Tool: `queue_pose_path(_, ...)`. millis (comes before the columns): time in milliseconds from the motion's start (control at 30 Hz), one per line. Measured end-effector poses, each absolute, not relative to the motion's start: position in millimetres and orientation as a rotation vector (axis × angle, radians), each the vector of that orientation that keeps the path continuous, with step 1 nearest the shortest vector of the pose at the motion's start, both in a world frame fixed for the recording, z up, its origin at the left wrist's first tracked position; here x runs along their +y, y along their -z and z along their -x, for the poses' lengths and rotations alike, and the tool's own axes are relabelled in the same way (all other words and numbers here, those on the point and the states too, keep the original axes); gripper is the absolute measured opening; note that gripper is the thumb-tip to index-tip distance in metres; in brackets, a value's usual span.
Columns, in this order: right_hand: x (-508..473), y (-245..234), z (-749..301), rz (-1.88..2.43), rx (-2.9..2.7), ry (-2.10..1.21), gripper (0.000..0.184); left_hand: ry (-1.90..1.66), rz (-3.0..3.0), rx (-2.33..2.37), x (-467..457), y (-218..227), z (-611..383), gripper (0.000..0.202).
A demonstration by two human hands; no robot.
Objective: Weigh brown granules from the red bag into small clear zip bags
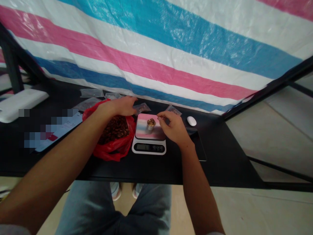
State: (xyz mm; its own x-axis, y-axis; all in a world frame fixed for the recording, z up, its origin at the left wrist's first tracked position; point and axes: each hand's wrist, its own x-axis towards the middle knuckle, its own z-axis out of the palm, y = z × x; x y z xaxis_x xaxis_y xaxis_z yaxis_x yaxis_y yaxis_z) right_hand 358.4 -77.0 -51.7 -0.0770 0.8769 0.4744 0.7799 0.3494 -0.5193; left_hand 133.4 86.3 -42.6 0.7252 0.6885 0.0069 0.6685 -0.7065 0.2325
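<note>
A small metal-looking cup [150,126] filled with brown pieces [151,121] stands on the pink-topped plate of a white kitchen scale [149,148]. My right hand [173,126] hovers over the plate's right side, thumb and index finger curled close together beside the cup. Whatever may be between those fingertips is too small to make out. My left hand [124,105] reaches over the back of a red plastic bag [113,152], its fingers stretched out near a small clear packet [142,108]. Dark brown bean-like or seed-like pieces [114,130] fill the red bag.
More clear plastic bags [91,93] lie behind the red bag, and another packet [174,110] behind my right hand. A white mouse [191,121] and a dark glassy panel [199,147] are at right. A phone-like screen [61,130] and white box [23,102] lie left.
</note>
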Motion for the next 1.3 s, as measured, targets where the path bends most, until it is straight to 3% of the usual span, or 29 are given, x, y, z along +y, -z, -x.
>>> queue_pose_path(267,-77.3,53.2,-357.1,1.458,-1.904,-0.154,0.016,-0.163,-2.742,1.156,76.6,38.8,-127.9,0.038)
queue_pose_path(533,-77.4,52.1,-357.2,1.483,-1.917,-0.170,0.017,-1.201,-2.094,1.200,57.9,41.7,-126.4,0.024)
queue_pose_path(700,-77.1,54.3,-357.5,1.494,-1.916,-0.151,0.017,-1.487,-1.883,1.156,45.2,40.5,-119.4,0.018)
queue_pose_path(1067,-77.9,54.2,-359.6,1.471,-1.888,-0.170,0.019,-0.918,-2.399,0.751,33.6,48.7,-111.6,0.039)
queue_pose_path(1300,-77.6,56.8,-361.1,1.475,-1.889,-0.193,0.026,-0.608,-2.368,0.595,36.5,49.2,-97.0,0.075)
